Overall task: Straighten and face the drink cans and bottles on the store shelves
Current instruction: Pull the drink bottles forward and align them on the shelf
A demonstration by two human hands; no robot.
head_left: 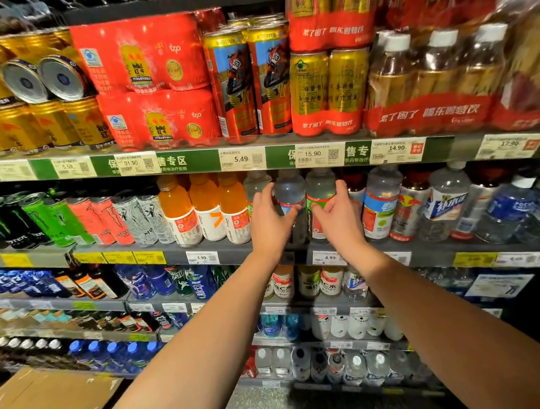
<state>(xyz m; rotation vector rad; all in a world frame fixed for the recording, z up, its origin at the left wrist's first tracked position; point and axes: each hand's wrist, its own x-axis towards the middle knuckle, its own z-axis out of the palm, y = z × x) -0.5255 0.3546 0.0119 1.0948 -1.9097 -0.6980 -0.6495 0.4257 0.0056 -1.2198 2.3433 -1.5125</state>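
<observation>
On the second shelf (pixel 200 250) stand clear bottles with red and green labels. My left hand (pixel 268 219) curls round one clear bottle (pixel 290 192), thumb on its label. My right hand (pixel 338 215) grips the neighbouring clear bottle (pixel 320 187), fingers behind it and thumb at the front. Both bottles stand upright side by side. To their left are three orange drink bottles (pixel 205 204) and several energy drink cans (pixel 103 218). Further clear and blue-labelled bottles (pixel 380 202) stand to the right.
The top shelf (pixel 190 161) holds gold cans, red multipacks (pixel 149 83), tall motorbike cans (pixel 249 80) and shrink-wrapped bottle packs. Lower shelves carry more bottles. An open cardboard box (pixel 49 397) sits on the floor at the lower left.
</observation>
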